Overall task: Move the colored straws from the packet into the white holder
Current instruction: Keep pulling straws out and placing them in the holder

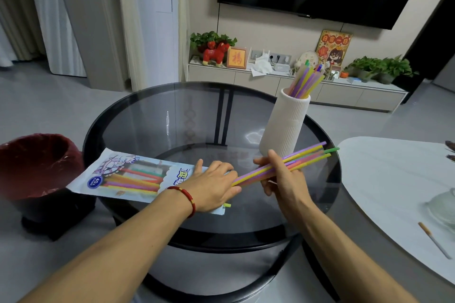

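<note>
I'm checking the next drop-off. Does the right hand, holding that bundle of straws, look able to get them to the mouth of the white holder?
Probably yes. The right hand grips the bundle of straws just in front of the white holder, with nothing between them. The straws already in it lean right, leaving part of the mouth open.

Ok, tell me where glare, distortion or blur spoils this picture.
Head view: bright ceiling-light reflections on the glass table, strongest beside the white holder; wide-angle bending curves the curtains and television edge; the straws in the right hand are slightly soft, and the print on the packet is only partly readable; the left hand covers the packet's mouth.
</note>
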Motion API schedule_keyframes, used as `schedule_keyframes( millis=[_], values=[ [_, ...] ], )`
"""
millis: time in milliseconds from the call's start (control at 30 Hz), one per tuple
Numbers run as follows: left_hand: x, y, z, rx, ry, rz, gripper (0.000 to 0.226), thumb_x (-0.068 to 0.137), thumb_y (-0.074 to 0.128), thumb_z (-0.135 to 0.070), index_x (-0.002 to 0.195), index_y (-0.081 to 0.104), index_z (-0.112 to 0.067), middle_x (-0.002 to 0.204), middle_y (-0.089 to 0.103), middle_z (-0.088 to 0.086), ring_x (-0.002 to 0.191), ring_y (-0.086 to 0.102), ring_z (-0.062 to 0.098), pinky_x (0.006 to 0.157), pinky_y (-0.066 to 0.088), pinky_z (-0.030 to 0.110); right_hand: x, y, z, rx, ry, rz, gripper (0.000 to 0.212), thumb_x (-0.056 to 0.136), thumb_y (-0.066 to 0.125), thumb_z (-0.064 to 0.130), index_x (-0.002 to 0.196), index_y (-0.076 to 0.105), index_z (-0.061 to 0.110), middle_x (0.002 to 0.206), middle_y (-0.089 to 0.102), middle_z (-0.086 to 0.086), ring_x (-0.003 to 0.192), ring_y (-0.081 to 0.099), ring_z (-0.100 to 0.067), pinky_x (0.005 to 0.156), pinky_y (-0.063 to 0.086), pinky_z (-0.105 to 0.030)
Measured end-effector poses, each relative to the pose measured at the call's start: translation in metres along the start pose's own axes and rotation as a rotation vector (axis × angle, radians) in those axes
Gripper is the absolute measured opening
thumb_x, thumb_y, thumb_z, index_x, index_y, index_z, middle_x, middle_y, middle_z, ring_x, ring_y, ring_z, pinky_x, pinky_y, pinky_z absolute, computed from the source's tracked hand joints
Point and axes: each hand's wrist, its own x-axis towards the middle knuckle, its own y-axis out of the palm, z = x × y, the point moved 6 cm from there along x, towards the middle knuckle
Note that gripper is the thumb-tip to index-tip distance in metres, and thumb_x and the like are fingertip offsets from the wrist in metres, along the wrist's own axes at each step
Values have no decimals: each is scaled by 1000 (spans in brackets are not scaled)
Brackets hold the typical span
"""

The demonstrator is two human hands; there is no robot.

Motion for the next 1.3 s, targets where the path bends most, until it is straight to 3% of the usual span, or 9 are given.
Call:
schedule_keyframes(
  millis=[133,267,433,567,700,800,967,1167,1300],
  values=[
    [-2,4,15,10,-46,-13,32,102,36,-46,118,48,-22,143,38,0,137,28,21,115,10,69,6,-27,22,-51,-33,-123,43,95,62,42,83,82,5,52,61,-11,43,52,-19,38,42,-24],
    [-2,9,23,-21,-69,-8,19,99,39,-46,101,45,-28,137,40,-2,133,32,21,115,9,69,8,-66,56,-118,-140,-225,42,101,59,37,79,80,8,47,58,-11,36,50,-18,35,39,-22],
    [-2,11,21,-2,-65,-29,20,98,41,-46,105,44,-27,137,39,0,133,31,22,114,9,70,16,-56,108,-482,-348,-210,37,101,61,36,76,79,16,53,69,-2,38,61,-11,39,48,-18],
    [-2,10,18,22,-74,-19,31,98,42,-46,117,47,-21,141,37,4,137,28,25,113,8,72,29,-16,122,-739,-431,-83,32,101,63,29,70,72,25,70,76,-2,50,69,-16,53,62,-34],
    [-2,11,17,34,-85,-12,35,96,43,-47,119,47,-21,146,36,8,139,26,28,112,9,72,27,11,93,-901,-406,27,35,101,62,21,76,71,-2,76,72,-18,64,72,-30,64,65,-52],
    [0,13,17,43,-85,-9,38,95,42,-50,120,47,-22,147,35,10,140,25,30,112,8,72,30,12,88,-911,-414,16,37,101,63,22,77,69,-5,77,69,-21,64,71,-35,59,64,-52],
    [2,14,14,-5,-72,-8,38,96,41,-51,119,48,-22,146,35,10,140,25,31,113,6,72,31,8,74,-847,-335,40,32,100,65,27,74,69,9,59,66,-7,42,65,-16,37,55,-27],
    [3,-3,1,-192,-22,-167,22,96,46,-41,110,47,-24,131,46,1,131,32,23,116,15,60,25,-19,64,-668,-315,-71,33,102,63,29,73,74,16,53,69,-13,40,66,-30,42,60,-39],
    [3,-12,-4,-188,-2,-289,23,96,49,-35,117,49,-25,129,48,-2,127,36,21,114,22,50,24,-39,62,-382,-219,-186,37,104,59,29,80,76,6,54,69,-14,41,62,-25,44,56,-30]
  ],
)
